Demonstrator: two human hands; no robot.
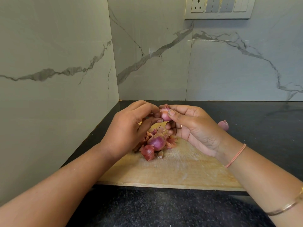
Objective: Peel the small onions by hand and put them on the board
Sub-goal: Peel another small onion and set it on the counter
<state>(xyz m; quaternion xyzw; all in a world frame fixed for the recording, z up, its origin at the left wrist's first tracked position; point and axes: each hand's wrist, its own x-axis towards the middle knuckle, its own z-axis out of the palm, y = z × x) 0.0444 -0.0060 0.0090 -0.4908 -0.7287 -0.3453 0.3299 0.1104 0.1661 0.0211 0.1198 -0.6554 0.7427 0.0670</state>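
The black speckled stone counter (164, 210) runs along the bottom, and a thin gold bangle (287, 207) sits on the right forearm above its near edge. On the counter lies a pale, worn wooden cutting board (172, 171), its near edge parallel to the counter's. A salmon-pink thread bracelet (236, 155) circles the right wrist over the board's right side.

Toward the board's far left corner lies a heap of reddish-brown papery onion skins (148, 152), and a small purple-pink onion with a glossy bare side (156, 142) rests in the middle of the heap (whether it is fully peeled cannot be told).

Above that heap the two hands meet. The right hand (195, 126), palm turned toward the camera, grips a small pink peeled-looking onion with a dry tuft at its top (164, 114) between the thumb and curled fingers. The left hand (129, 128), back toward the camera, pinches the same onion from its left side with curled fingertips. This onion is held in the air over the far part of the board.

Behind the right hand, off the board's right edge, a pale purple onion (223, 125) lies on the counter.

Beyond, grey-veined white marble wall tiles (229, 63) meet at the counter's far left corner, with a cream switch and socket panel (219, 7) high on the right wall.
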